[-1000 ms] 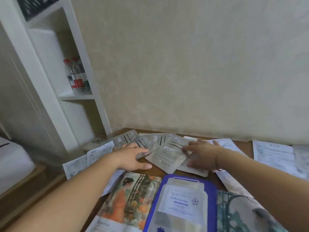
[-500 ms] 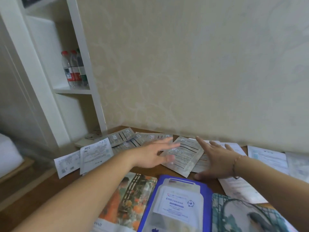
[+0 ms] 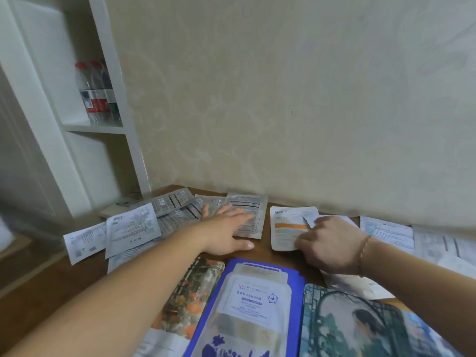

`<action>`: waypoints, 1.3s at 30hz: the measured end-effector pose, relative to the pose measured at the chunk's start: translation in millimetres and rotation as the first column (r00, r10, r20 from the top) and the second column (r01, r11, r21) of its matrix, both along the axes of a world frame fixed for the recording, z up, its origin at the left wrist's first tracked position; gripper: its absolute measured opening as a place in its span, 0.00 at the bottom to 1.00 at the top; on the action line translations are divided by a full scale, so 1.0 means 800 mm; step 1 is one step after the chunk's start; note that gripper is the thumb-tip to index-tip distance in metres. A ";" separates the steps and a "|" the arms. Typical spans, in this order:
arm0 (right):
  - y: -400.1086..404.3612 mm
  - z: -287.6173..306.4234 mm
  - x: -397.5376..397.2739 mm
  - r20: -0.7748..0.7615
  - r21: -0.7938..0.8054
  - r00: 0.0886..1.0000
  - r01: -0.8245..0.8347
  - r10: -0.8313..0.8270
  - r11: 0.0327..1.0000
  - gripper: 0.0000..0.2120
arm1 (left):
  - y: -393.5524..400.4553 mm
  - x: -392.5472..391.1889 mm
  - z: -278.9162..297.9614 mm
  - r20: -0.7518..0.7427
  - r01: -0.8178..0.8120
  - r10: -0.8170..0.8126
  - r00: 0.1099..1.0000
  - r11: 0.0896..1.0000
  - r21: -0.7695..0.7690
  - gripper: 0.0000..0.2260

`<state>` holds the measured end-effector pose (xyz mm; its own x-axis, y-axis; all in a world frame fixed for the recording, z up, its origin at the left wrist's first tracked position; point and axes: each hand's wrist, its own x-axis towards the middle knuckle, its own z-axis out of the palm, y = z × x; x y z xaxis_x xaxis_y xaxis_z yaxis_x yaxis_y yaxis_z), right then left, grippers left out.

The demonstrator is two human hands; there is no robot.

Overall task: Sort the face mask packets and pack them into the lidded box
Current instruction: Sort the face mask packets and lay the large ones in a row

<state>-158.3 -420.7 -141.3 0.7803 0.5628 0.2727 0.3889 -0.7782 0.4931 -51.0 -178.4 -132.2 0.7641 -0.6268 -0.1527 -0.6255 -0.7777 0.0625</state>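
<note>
Face mask packets lie spread over a brown wooden table [image 3: 262,248]. My left hand [image 3: 226,231] rests flat, fingers apart, on a silver packet [image 3: 251,215] that tops a fan of silver packets [image 3: 177,210]. My right hand [image 3: 327,243] is curled, its fingertips pinching the edge of a white packet with an orange stripe [image 3: 286,228]. Close to me lie a blue-framed packet [image 3: 247,305], an orange painted packet [image 3: 190,300] and a teal painted packet [image 3: 360,323]. The lidded box is not in view.
More white packets lie at the left [image 3: 128,228] and the right [image 3: 386,231] of the table. A beige wall [image 3: 283,99] rises straight behind the table. A white shelf unit [image 3: 77,112] at the left holds several water bottles [image 3: 96,94].
The silver packet has slid left onto the silver fan under my left hand. My right hand drew back right and closed on the white orange-striped packet, which now lies apart from the silver one.
</note>
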 end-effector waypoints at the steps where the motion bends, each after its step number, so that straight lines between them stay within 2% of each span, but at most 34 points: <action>1: 0.005 0.003 -0.002 0.046 0.021 0.999 0.008 -0.009 1.000 0.10 | 0.002 -0.005 0.000 0.004 0.002 -0.001 1.000 0.999 -0.054 0.36; 4: 0.024 0.016 -0.012 0.206 0.211 0.978 -0.039 -0.005 0.977 0.09 | 0.010 -0.022 0.000 -0.025 0.000 -0.007 1.000 0.958 -0.285 0.42; 6: 0.045 0.043 -0.028 0.272 0.380 0.962 -0.082 -0.027 0.921 0.08 | 0.012 -0.036 -0.001 -0.070 -0.041 0.008 0.998 0.879 -0.476 0.42; 8: 0.065 0.087 -0.046 0.311 0.519 0.949 -0.123 -0.053 0.846 0.11 | 0.015 -0.055 0.009 -0.158 -0.111 0.001 0.987 0.719 -0.686 0.36; 10: 0.075 0.131 -0.060 0.308 0.668 0.948 -0.153 -0.083 0.728 0.14 | 0.024 -0.079 0.023 -0.280 -0.183 -0.092 0.956 0.559 -0.808 0.23; 11: 0.077 0.150 -0.065 0.274 0.733 0.957 -0.141 -0.099 0.665 0.14 | 0.029 -0.093 0.031 -0.335 -0.224 -0.139 0.932 0.507 -0.832 0.17; 13: 0.079 0.172 -0.071 0.211 0.809 0.970 -0.102 -0.123 0.580 0.10 | 0.043 -0.119 0.041 -0.407 -0.276 -0.209 0.889 0.464 -0.842 0.14; 17: 0.090 0.171 -0.076 0.011 0.894 0.991 0.051 -0.136 0.445 0.06 | 0.078 -0.163 0.056 -0.406 -0.260 -0.214 0.888 0.495 -0.829 0.11; 18: 0.095 0.167 -0.074 -0.023 0.923 0.992 0.069 -0.125 0.377 0.05 | 0.089 -0.172 0.060 -0.411 -0.277 -0.216 0.885 0.464 -0.841 0.12; 20: 0.110 0.161 -0.060 -0.084 0.971 0.991 0.106 -0.107 0.216 0.04 | 0.115 -0.188 0.066 -0.451 -0.364 -0.222 0.865 0.342 -0.867 0.21; 22: 0.135 0.155 -0.037 -0.159 0.976 0.984 0.168 -0.079 0.138 0.02 | 0.146 -0.202 0.067 -0.458 -0.414 -0.171 0.872 0.239 -0.878 0.27; 23: 0.152 0.149 -0.026 -0.206 0.966 0.976 0.214 -0.066 0.143 0.02 | 0.162 -0.207 0.066 -0.452 -0.416 -0.123 0.884 0.238 -0.878 0.27; 28: 0.233 0.092 0.020 -0.397 0.892 0.918 0.385 0.002 0.236 0.02 | 0.233 -0.220 0.030 -0.415 -0.440 0.147 0.898 0.352 -0.826 0.23; 30: 0.253 0.067 0.027 -0.442 0.847 0.897 0.423 -0.014 0.323 0.05 | 0.250 -0.222 0.007 -0.328 -0.406 0.241 0.914 0.480 -0.778 0.24; 33: 0.268 0.044 0.030 -0.482 0.806 0.876 0.449 -0.013 0.386 0.07 | 0.259 -0.225 -0.018 -0.220 -0.394 0.339 0.915 0.623 -0.676 0.26; 36: 0.268 0.032 0.027 -0.504 0.764 0.863 0.470 -0.046 0.443 0.08 | 0.261 -0.223 -0.029 -0.133 -0.353 0.348 0.928 0.707 -0.613 0.30; 39: 0.262 0.026 0.020 -0.509 0.701 0.856 0.475 -0.094 0.531 0.09 | 0.261 -0.222 -0.036 -0.088 -0.303 0.313 0.946 0.751 -0.586 0.31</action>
<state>-142.4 -210.8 -120.1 0.9910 -0.0042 0.1338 0.0635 -0.8654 -0.4971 -228.5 30.6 -160.7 0.9305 -0.3204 0.1774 -0.3630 -0.7436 0.5615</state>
